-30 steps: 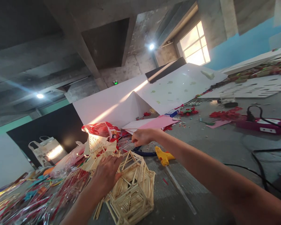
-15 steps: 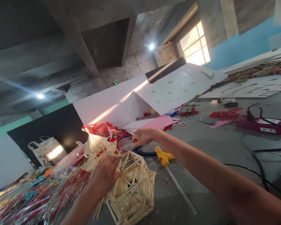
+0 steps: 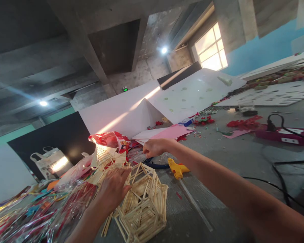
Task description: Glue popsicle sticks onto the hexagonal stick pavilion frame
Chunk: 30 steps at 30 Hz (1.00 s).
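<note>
My left hand [image 3: 114, 187] lies over the left edge of a model built of thin wooden sticks [image 3: 144, 206], thumb apart from the fingers, which look stretched out. The model has an openwork frame with slatted panels. Beyond it, my right hand [image 3: 154, 147] is closed, its fingers curled down; whatever is in them is hidden. Just below that hand lies a tool with dark blue handles [image 3: 157, 165]. A yellow hot glue gun [image 3: 176, 168] rests beneath my right forearm, with a long clear glue stick [image 3: 196, 206] running from it toward me.
More stick pieces [image 3: 103, 157] stand behind my left hand. Plastic-wrapped bundles [image 3: 58, 209] cover the left side. Pink paper [image 3: 171, 131] and a red plastic bag [image 3: 114, 140] lie at the back. A purple power strip [image 3: 283, 135] with black cables is at right.
</note>
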Available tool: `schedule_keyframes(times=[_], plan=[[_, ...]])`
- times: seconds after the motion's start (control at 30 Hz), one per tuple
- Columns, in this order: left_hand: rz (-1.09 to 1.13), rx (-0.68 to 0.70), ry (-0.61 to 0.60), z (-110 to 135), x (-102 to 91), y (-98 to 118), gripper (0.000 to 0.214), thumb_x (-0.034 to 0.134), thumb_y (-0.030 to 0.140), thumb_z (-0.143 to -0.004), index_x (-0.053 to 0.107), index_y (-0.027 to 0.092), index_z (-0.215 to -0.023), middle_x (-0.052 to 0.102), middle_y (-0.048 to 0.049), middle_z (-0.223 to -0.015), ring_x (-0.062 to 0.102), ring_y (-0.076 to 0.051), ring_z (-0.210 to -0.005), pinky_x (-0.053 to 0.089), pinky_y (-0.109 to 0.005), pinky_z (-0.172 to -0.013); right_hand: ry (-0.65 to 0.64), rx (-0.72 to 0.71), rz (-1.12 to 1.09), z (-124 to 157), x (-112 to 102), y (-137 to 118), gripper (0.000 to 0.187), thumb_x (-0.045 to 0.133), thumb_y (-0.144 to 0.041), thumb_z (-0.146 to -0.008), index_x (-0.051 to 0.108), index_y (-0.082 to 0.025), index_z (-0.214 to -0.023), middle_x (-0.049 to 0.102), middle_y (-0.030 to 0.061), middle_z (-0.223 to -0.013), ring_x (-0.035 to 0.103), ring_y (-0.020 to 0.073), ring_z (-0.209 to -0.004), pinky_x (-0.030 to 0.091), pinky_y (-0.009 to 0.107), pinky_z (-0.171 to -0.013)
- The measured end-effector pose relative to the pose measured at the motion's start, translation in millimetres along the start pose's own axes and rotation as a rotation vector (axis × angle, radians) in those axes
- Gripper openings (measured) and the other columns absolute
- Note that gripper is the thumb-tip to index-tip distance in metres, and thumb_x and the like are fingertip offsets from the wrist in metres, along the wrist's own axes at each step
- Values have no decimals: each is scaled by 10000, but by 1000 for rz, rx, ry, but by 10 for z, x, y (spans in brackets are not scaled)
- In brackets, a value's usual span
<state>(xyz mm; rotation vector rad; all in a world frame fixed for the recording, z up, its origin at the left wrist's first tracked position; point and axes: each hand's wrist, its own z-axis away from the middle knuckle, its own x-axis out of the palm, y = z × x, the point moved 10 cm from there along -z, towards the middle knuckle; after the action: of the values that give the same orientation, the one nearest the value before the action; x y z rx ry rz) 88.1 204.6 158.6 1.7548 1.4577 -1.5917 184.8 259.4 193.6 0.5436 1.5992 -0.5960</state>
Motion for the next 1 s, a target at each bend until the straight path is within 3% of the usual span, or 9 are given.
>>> schedule_keyframes(times=[0.7, 0.77, 0.87, 0.93, 1.0], plan=[[9, 22, 22, 28, 42, 23, 459, 640, 215, -703, 539, 210, -1151, 623, -69, -1067, 549, -243, -982, 414, -397, -851, 3, -6, -15, -4, 3, 10, 197, 512, -154, -725, 669, -91, -827, 644, 62, -782, 472, 124, -634, 303, 229, -547], [11, 24, 39, 53, -50, -1, 462, 639, 233, -703, 543, 205, -1155, 628, -72, -1065, 556, -247, -976, 423, -399, -844, 4, -8, -23, 7, -5, 7, 196, 509, -161, -728, 665, -101, -830, 640, 53, -774, 471, 122, -629, 303, 228, -548], [48, 23, 157, 156, -374, -118, 416, 585, 339, -751, 563, 185, -1137, 632, -77, -1077, 561, -244, -987, 427, -387, -859, 15, -6, -34, 19, -26, 24, 205, 507, -189, -736, 658, -116, -854, 631, 42, -763, 478, 125, -637, 300, 232, -555], [76, -47, 286, 284, -632, -313, 362, 497, 386, -804, 600, 170, -1076, 649, -74, -1043, 573, -225, -973, 433, -349, -855, 26, -6, -38, 17, -41, 49, 211, 513, -204, -735, 655, -122, -868, 627, 39, -759, 487, 131, -655, 307, 237, -578], [94, -177, 353, 439, -759, -573, 346, 433, 406, -828, 627, 188, -1015, 662, -58, -1013, 582, -218, -960, 432, -334, -844, 31, -9, -44, 9, -53, 76, 205, 526, -217, -729, 655, -130, -862, 622, 35, -736, 495, 138, -667, 313, 243, -605]])
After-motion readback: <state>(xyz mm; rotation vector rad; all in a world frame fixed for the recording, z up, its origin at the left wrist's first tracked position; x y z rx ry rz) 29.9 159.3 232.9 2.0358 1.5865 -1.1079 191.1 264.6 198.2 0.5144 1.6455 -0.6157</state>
